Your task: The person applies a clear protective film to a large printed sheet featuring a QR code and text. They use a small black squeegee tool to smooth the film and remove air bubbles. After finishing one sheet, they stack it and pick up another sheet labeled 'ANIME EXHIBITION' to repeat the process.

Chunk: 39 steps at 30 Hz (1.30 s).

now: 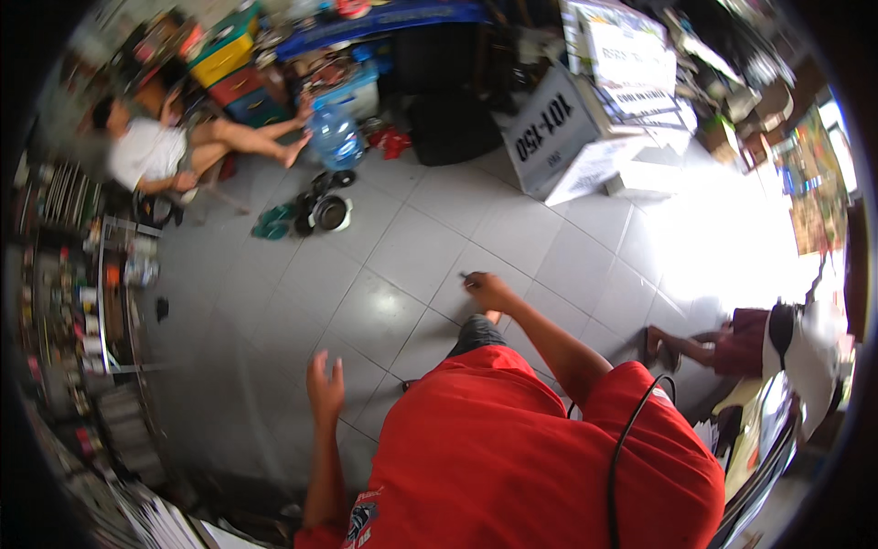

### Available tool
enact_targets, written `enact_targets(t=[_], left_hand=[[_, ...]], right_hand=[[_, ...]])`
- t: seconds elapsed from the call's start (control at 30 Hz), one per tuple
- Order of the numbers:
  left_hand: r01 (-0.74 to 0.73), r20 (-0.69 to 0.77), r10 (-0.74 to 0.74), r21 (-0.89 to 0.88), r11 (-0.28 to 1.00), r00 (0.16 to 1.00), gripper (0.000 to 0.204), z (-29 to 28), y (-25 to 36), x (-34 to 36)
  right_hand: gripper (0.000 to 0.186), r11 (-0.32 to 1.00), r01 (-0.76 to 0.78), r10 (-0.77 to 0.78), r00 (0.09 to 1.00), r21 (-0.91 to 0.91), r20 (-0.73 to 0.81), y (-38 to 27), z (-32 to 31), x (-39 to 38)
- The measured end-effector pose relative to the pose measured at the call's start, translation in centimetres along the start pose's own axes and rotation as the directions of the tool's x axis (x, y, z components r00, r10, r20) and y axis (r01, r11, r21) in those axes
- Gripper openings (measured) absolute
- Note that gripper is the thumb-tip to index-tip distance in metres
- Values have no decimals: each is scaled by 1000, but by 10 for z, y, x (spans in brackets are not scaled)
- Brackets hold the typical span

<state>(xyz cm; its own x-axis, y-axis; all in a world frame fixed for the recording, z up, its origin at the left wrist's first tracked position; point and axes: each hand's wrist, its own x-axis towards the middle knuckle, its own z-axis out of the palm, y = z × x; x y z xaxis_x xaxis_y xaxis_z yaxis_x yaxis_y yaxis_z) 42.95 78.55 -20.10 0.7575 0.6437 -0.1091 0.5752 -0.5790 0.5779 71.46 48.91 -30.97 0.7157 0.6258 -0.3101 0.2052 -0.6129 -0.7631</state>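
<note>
My right hand is held out in front of my body above the tiled floor. Its fingers are closed round a small dark object, whose tip sticks out on the left side; its kind is not clear. My left hand hangs at my left side with fingers apart and nothing in it. The grey tiles lie below both hands, and neither hand touches anything else.
A person sits at the far left, legs stretched toward a large blue water bottle. Footwear and a round dark pot lie nearby. White boxes stand far right; another person's legs show at right. Shelves line the left.
</note>
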Motion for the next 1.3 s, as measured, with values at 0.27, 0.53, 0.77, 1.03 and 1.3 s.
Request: enact_targets(t=[0.27, 0.53, 0.77, 1.03, 1.3], left_hand=[[-682, 280, 695, -159, 714, 662, 46, 275, 418, 234], [-762, 607, 612, -15, 647, 508, 48, 584, 640, 303], [-802, 664, 607, -19, 597, 436, 57, 762, 727, 320], [-802, 784, 462, 75, 593, 415, 33, 869, 760, 352], [-813, 727, 574, -37, 582, 377, 18, 800, 762, 351]], right_hand=[[33, 785, -532, 619, 678, 317, -396, 224, -137, -166], [16, 473, -467, 878, 317, 747, -358, 255, -150, -298], [22, -10, -529, 994, -95, 849, -48, 160, -88, -320], [14, -420, -65, 906, -84, 905, 414, 99, -73, -215], [20, -208, -140, 977, 8, 968, 211, 161, -187, -166]])
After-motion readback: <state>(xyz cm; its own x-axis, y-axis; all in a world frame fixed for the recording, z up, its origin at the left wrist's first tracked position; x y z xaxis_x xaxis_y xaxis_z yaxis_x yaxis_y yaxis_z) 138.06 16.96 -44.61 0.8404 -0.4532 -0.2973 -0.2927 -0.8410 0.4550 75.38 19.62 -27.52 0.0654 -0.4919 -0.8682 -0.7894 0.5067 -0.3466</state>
